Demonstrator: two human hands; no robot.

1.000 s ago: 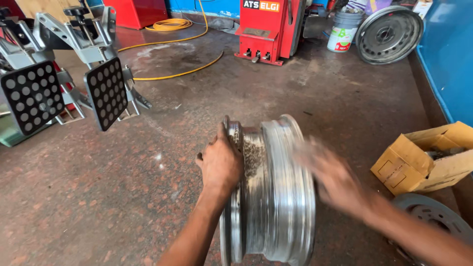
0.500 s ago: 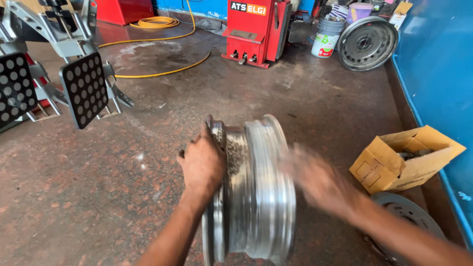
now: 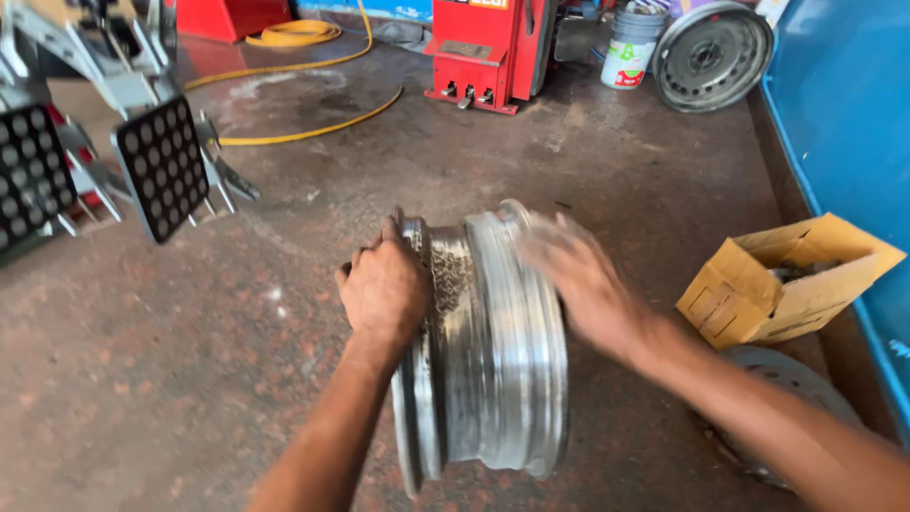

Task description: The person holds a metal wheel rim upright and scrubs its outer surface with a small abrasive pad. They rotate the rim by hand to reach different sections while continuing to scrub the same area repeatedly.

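Leftmost, two black dotted target plates [image 3: 163,169] stand on the floor [image 3: 171,379]. Centre, a bare steel rim [image 3: 493,351] stands on edge; the left hand [image 3: 384,289] clasps its near flange, while the blurred right hand [image 3: 578,280] lies flat and open on the far flange. Right sits an open carton [image 3: 787,280].

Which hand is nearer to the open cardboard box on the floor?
The right hand. It lies on the right flange of the upright steel wheel rim, on the side facing the cardboard box. The left hand clasps the rim's far left edge, farther from the box.
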